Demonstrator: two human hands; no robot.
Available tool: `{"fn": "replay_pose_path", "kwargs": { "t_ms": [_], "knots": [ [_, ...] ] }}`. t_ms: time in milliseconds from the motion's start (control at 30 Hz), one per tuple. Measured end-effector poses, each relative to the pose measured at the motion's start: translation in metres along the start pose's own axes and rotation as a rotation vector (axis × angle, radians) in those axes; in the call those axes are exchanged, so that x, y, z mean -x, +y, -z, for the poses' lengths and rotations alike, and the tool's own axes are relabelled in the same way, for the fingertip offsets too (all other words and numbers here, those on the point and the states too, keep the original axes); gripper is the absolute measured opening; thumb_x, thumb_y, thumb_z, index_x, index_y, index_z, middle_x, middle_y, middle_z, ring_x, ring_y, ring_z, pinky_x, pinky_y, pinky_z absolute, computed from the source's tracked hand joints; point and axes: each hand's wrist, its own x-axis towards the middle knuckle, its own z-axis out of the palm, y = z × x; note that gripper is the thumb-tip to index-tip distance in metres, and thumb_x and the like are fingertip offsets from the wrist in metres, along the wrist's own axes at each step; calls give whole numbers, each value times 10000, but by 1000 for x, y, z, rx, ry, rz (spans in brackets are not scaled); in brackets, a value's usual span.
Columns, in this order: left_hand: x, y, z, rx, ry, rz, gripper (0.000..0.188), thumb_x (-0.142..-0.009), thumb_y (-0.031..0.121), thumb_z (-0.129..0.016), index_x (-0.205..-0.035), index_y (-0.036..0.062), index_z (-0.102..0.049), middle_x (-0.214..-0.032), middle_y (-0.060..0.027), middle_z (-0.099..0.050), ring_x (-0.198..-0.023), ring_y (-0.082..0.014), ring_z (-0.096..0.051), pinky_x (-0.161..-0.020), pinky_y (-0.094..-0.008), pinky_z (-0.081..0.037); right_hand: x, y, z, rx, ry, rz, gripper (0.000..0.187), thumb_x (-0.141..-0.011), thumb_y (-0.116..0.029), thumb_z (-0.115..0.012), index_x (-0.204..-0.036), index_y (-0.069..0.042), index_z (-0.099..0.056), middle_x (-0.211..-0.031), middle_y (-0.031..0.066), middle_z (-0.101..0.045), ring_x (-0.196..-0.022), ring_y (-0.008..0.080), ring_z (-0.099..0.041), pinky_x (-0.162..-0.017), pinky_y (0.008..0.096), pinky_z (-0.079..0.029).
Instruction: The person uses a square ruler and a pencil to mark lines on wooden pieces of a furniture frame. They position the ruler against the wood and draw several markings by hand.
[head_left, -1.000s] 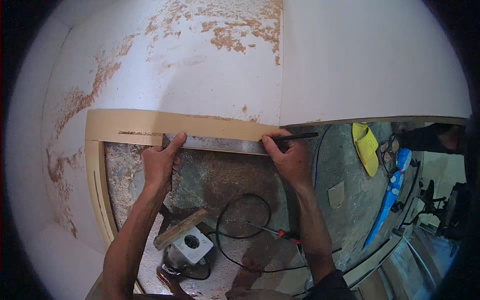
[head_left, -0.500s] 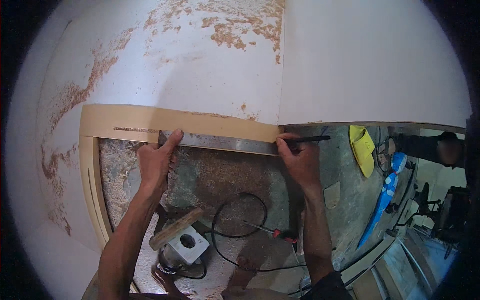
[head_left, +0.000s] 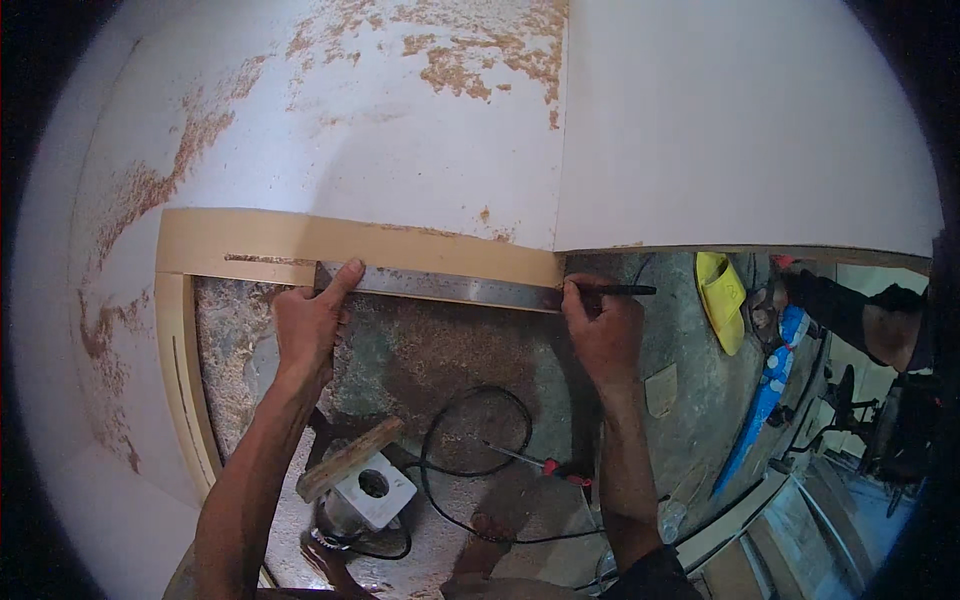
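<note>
A steel ruler (head_left: 460,289) lies along the lower edge of a tan board (head_left: 240,235). My left hand (head_left: 308,325) pinches its left end, the thumb pressed on top and the fingers curled beneath the board's edge. At the ruler's right end, my right hand (head_left: 605,330) holds a black marker pen (head_left: 620,290), nearly level, its rear end pointing right. The pen's tip is hidden behind my fingers. Left of the left hand, a narrow slot (head_left: 265,259) is cut in the board. A narrower tan strip (head_left: 180,370) runs down from the board's left end.
Below my hands lie a corded power tool with a white square base (head_left: 392,490), a wood block (head_left: 350,458), a black cable (head_left: 427,450) and a red-handled screwdriver (head_left: 565,470). To the right are a yellow slipper (head_left: 718,300), a blue white-dotted thing (head_left: 765,390) and another person's arm (head_left: 840,310).
My right hand has shifted slightly right along the ruler, the pen still in it. My left hand stays put. The other person's arm at right has come further into view, lower down.
</note>
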Motion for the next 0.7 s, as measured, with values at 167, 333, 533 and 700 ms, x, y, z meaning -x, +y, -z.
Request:
{"fn": "replay_pose_path", "kwargs": {
  "t_ms": [167,333,533,700],
  "knots": [
    [4,6,-3,-35,18,-24,430,-786,392,-866,-793,7,-675,-634,-15,-580,-517,-103,-509,-475,-282,-409,-3,-9,-10,-190,-106,-115,197,-916,-175,-702,-986,6,-736,-833,117,-743,-771,167,-718,-710,321,-561],
    [-2,-1,0,-13,7,-18,453,-780,403,-868,-771,-1,-664,-617,-27,-570,-521,-115,-524,-477,-280,-416,-14,-29,-24,-250,-217,-57,207,-906,-205,-688,-1023,-36,-718,-903,151,-737,-866,284,-728,-779,384,-555],
    [-2,2,0,-73,10,9,450,-788,435,-854,-710,54,-628,-612,-15,-570,-496,-111,-503,-468,-288,-398,-15,-33,-27,-295,-224,-64,209,-914,-221,-688,-1005,-37,-725,-906,148,-736,-851,290,-724,-765,391,-554],
    [2,2,3,-61,18,-12,463,-795,445,-850,-657,71,-613,-608,-10,-571,-506,-111,-508,-476,-301,-391,-7,-22,-9,-285,-212,-237,190,-924,-230,-691,-990,-58,-735,-882,135,-736,-803,258,-725,-722,385,-560]
  ]
}}
